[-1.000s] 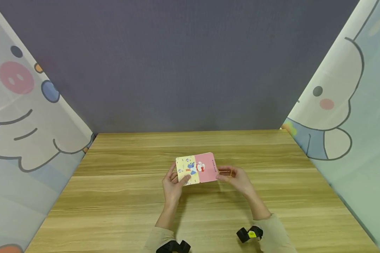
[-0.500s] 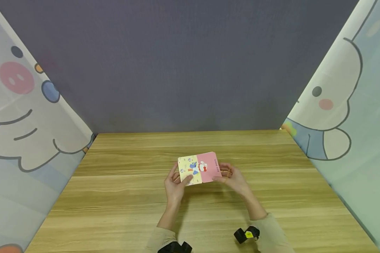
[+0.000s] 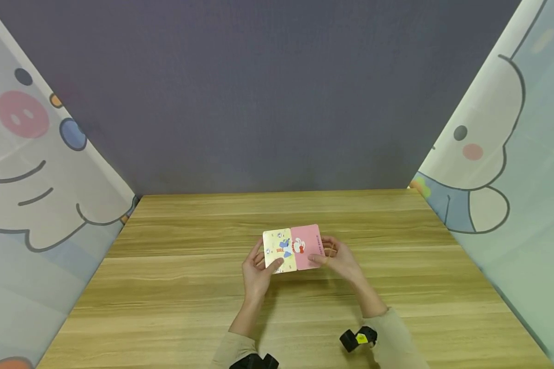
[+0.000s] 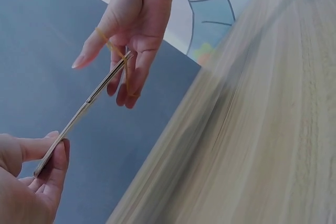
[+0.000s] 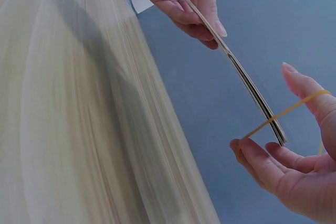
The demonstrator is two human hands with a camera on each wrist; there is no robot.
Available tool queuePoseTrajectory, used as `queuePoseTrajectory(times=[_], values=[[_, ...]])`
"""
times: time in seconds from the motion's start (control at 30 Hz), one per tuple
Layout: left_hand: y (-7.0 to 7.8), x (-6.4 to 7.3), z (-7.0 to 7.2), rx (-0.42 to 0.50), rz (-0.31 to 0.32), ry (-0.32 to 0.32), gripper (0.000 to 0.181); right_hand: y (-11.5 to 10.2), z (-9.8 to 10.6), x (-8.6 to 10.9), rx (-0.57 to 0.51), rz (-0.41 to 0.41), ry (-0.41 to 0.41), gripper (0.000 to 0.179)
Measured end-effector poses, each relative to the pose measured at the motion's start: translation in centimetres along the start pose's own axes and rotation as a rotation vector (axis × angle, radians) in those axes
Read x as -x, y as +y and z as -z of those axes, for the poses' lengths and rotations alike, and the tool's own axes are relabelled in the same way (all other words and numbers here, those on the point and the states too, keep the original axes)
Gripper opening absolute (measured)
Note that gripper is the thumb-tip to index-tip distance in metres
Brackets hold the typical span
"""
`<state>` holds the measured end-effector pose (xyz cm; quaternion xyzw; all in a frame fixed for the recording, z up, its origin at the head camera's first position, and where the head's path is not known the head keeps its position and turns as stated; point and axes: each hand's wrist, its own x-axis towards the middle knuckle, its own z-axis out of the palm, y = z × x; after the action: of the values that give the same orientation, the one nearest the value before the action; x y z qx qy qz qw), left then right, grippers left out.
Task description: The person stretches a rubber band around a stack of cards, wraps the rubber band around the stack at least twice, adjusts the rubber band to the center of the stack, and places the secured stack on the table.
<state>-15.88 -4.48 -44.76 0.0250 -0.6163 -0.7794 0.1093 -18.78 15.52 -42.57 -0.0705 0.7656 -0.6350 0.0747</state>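
Observation:
A thin booklet [image 3: 307, 238], yellow on the left half and pink on the right, with cartoon animals across the middle, is held above the table. My left hand [image 3: 256, 275] pinches its yellow end, thumb on the front and fingers behind. A yellow rubber band [image 5: 295, 107] is stretched over the thumb and fingers of my right hand [image 3: 343, 262]. Seen edge-on in the right wrist view, the booklet's pink end lies between that spread thumb and the fingers, inside the band. The thumb stands apart from the front face; fingertips are at or near the booklet's end.
The wooden table [image 3: 175, 287] spreads below both hands. A dark grey panel [image 3: 277, 102] rises at its back edge. Cartoon-printed curtains [image 3: 23, 205] flank it on both sides. Each sleeve carries a black wrist camera [image 3: 357, 339].
The booklet and left hand have shifted slightly right. My right hand has come a little left, its thumb now in front of the pink half and the band around the booklet's end.

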Motion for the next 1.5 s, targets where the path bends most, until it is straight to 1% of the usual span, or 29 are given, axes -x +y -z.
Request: queuePoseTrajectory(times=[0.1, 0.2, 0.3, 0.37, 0.43, 0.6, 0.8, 0.87, 1.07, 1.13, 1.2, 1.33, 1.5], values=[[0.8, 0.2, 0.0, -0.026, -0.007, -0.025, 0.069, -0.1, 0.2, -0.3, 0.019, -0.010, -0.024, 0.063], [1.6, 0.4, 0.0, -0.071, -0.020, -0.043, 0.068, -0.1, 0.6, -0.6, 0.087, -0.020, -0.033, 0.065], [2.1, 0.5, -0.1, -0.113, -0.021, -0.048, 0.067, -0.1, 1.0, -1.0, 0.140, -0.027, -0.068, 0.065], [2.2, 0.6, -0.1, -0.122, -0.012, -0.051, 0.067, -0.2, 1.4, -1.2, 0.152, -0.020, -0.096, 0.063], [2.2, 0.6, 0.0, -0.127, -0.012, -0.059, 0.067, -0.5, 1.8, -1.5, 0.141, -0.002, -0.145, 0.060], [2.4, 0.7, 0.2, -0.142, -0.009, -0.100, 0.066, -1.3, 2.9, -2.3, 0.130, 0.025, -0.222, 0.061], [2.5, 0.7, 0.5, -0.153, -0.016, -0.159, 0.065, -2.0, 3.5, -3.6, 0.251, 0.038, -0.293, 0.058], [2.5, 0.6, 0.6, -0.155, -0.021, -0.181, 0.065, -2.2, 3.6, -4.0, 0.260, 0.040, -0.319, 0.057], [2.6, 0.6, 0.8, -0.159, -0.013, -0.270, 0.065, -2.9, 3.6, -4.6, 0.190, 0.012, -0.409, 0.057], [2.6, 0.6, 0.9, -0.157, -0.008, -0.306, 0.065, -2.9, 3.8, -4.9, 0.170, 0.003, -0.438, 0.058], [2.5, 0.6, 1.0, -0.156, -0.007, -0.340, 0.065, -2.9, 4.1, -5.1, 0.129, -0.009, -0.469, 0.059], [2.4, 0.5, 1.5, -0.157, -0.005, -0.401, 0.066, -2.8, 5.1, -5.6, -0.015, -0.044, -0.523, 0.056], [2.3, 0.3, 1.9, -0.138, 0.001, -0.420, 0.067, -3.0, 5.7, -5.7, -0.214, -0.074, -0.570, 0.047]])
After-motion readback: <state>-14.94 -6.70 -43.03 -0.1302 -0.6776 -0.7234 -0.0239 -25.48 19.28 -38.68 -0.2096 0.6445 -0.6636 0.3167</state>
